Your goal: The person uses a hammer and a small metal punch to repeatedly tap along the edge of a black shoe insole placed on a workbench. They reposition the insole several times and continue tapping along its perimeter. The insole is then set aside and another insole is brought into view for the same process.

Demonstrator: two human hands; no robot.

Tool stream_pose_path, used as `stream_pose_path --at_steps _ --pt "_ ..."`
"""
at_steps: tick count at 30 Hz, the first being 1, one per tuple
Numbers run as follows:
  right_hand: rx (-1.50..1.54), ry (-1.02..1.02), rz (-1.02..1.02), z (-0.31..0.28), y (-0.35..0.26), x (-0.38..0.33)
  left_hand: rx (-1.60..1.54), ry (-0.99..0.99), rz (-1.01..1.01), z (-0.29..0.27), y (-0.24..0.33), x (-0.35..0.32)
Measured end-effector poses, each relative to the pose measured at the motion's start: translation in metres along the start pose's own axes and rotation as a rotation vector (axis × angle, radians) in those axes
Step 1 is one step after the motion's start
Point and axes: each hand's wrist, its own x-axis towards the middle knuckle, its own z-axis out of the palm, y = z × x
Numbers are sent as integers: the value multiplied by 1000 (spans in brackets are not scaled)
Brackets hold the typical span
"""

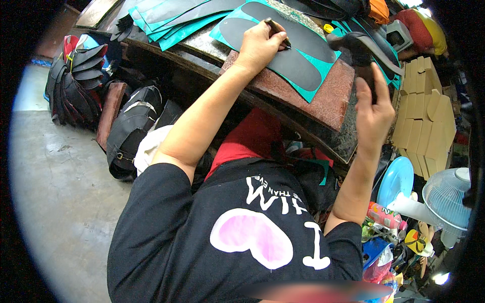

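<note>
Left hand: yours, clenched on a dark pen-like tool, tip on the teal sheet.
Sheet axis: runs away rightward across the worktop.
Right hand: raised beside it, grasping a black insole.

The tip of the small tool is hidden by the left hand. What the right hand grips is covered by its fingers, so it cannot be told. The teal sheets are cut off at the top edge. A strip at the bottom is blurred. The bright things by the fan are too small to tell.
</note>
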Motion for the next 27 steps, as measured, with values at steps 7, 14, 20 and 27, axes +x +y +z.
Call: stream_pose_path --at_steps 7,14,20,27 --pt "87 121 -285 11 -16 -5 627 -57 586 12 12 -12" --pt "-125 -34 -16 0 5 -3 -105 57 -13 10 6 -5" --pt "257 182 -75 -14 -17 -11 437 -109 302 9 11 -11" --pt "-207 -24 -66 11 15 -13 359 17 290 23 15 -18"
